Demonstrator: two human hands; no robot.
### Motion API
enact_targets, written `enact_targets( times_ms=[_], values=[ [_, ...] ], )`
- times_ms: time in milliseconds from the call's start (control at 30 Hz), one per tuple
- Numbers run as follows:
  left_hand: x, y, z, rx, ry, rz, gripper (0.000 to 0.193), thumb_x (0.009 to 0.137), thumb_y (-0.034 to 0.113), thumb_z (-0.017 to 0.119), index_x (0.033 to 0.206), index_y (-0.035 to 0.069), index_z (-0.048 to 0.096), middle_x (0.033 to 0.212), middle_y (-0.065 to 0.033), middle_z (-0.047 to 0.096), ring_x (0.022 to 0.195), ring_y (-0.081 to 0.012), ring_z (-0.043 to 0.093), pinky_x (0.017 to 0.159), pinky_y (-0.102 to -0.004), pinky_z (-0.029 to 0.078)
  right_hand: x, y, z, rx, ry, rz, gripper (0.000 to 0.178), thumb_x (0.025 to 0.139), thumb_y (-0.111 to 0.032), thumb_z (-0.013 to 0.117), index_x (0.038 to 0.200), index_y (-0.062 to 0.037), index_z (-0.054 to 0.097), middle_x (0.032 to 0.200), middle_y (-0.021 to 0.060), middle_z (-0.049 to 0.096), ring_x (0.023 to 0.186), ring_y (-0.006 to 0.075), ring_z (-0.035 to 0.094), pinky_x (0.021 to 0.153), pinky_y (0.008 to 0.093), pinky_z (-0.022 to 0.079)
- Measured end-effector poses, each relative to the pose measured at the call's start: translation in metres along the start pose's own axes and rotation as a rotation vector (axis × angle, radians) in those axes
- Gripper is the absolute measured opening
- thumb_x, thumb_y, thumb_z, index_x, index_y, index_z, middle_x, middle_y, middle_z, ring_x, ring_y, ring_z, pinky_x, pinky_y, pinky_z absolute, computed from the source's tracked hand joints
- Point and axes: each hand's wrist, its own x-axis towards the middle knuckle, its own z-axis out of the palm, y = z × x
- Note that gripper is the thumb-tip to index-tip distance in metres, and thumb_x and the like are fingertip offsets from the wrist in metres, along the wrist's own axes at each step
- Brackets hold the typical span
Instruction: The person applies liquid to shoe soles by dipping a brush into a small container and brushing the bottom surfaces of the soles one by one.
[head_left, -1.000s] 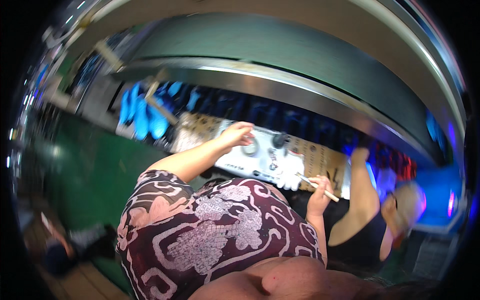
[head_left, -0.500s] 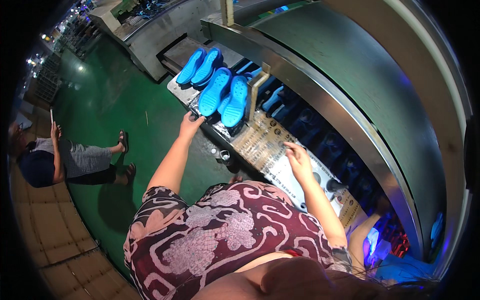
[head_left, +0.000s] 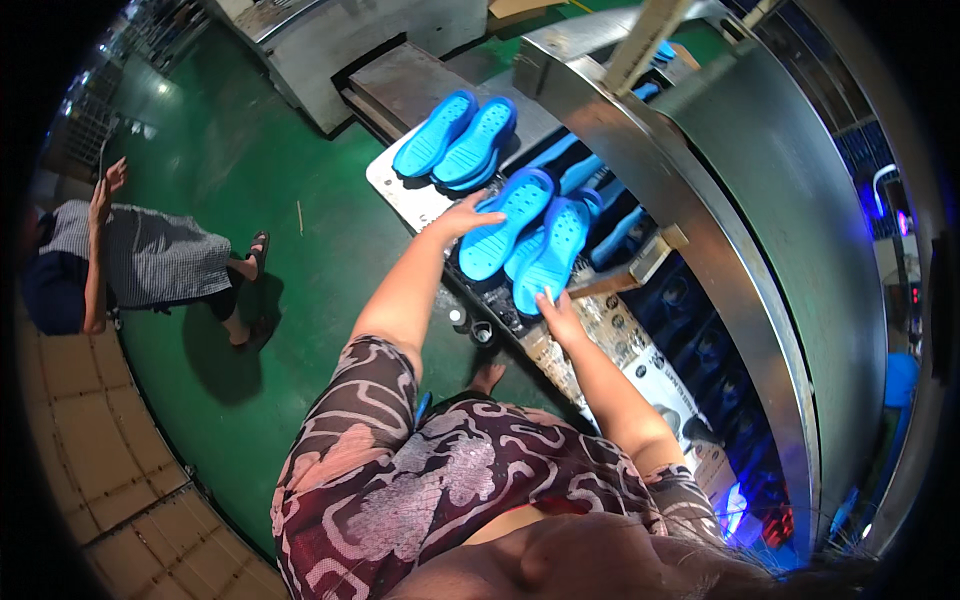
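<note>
Two pairs of bright blue shoe soles lie on a ledge beside a machine. My left hand point(head_left: 464, 217) is at the left edge of the nearer pair, its thumb and forefinger apart, the thumb tip over the left sole point(head_left: 492, 236). My right hand point(head_left: 562, 314) grips the near end of the right sole point(head_left: 556, 245), thumb on top; its other fingers are partly hidden. Beyond my left hand, the farther pair point(head_left: 478, 143) rests at the ledge's far end. Under the nearer soles, more blue material shows.
A metal machine housing point(head_left: 690, 170) curves along the right, with dark rows of blue pieces under it. Packing tape covers part of the ledge point(head_left: 640, 330). Two small containers point(head_left: 482, 333) stand below it. To the left, a person in a checked apron point(head_left: 165, 255) is on the green floor.
Both hands have moved forward to the nearer pair of soles. My right hand has left the taped ledge and taken the sole's near end. The view has shifted.
</note>
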Motion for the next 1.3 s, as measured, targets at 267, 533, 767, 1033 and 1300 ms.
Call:
enact_targets(
  times_ms=[267,533,767,1033,1300],
  values=[
    [0.038,0.015,-0.028,-0.097,-0.299,-0.182,0.087,0.074,0.046,0.071,0.138,0.002,0.031,0.13,-0.0135,0.047,0.118,-0.0219,0.047,0.099,-0.0351,0.038,0.017,-0.072,0.025,0.416,0.134,0.352,0.061,0.083,-0.047,0.061,0.128,-0.013,0.037,0.07,-0.0009,0.053,0.042,0.0078,0.042,0.034,0.0205,0.03],
    [-0.002,0.038,-0.025,-0.001,-0.287,-0.135,0.101,0.072,0.054,0.069,0.142,-0.001,0.02,0.136,-0.0203,0.039,0.124,-0.0275,0.041,0.103,-0.0381,0.032,0.022,-0.086,0.021,0.324,0.159,0.405,0.065,0.081,-0.049,0.062,0.126,-0.0096,0.037,0.07,0.001,0.053,0.042,0.0086,0.042,0.034,0.0209,0.03],
    [-0.089,-0.032,-0.007,-0.104,0.004,-0.087,0.07,0.076,0.05,0.067,0.116,-0.006,0.054,0.108,-0.0168,0.061,0.097,-0.0227,0.06,0.086,-0.0344,0.047,-0.002,-0.085,0.009,0.114,-0.117,0.357,0.067,0.078,-0.048,0.066,0.121,-0.0015,0.043,0.089,0.0121,0.058,0.066,0.019,0.052,0.055,0.0288,0.039],
    [-0.096,-0.021,0.011,-0.214,0.007,-0.119,0.079,0.078,0.047,0.067,0.133,-0.001,0.035,0.12,-0.0161,0.053,0.107,-0.0232,0.054,0.094,-0.0362,0.042,0.01,-0.051,0.009,0.234,-0.124,-0.07,0.092,0.072,-0.036,0.077,0.137,0.0024,0.024,0.126,0.0208,0.048,0.112,0.0286,0.052,0.093,0.0355,0.043],
    [-0.216,-0.077,0.09,-0.403,0.241,-0.074,0.07,0.081,0.038,0.067,0.131,-0.001,0.038,0.121,-0.0152,0.052,0.109,-0.0227,0.052,0.094,-0.036,0.041,-0.067,-0.045,-0.016,0.047,-0.426,0.039,0.103,0.068,-0.037,0.078,0.14,0.0037,0.016,0.125,0.0236,0.05,0.112,0.0257,0.056,0.094,0.0335,0.043]
  ],
)
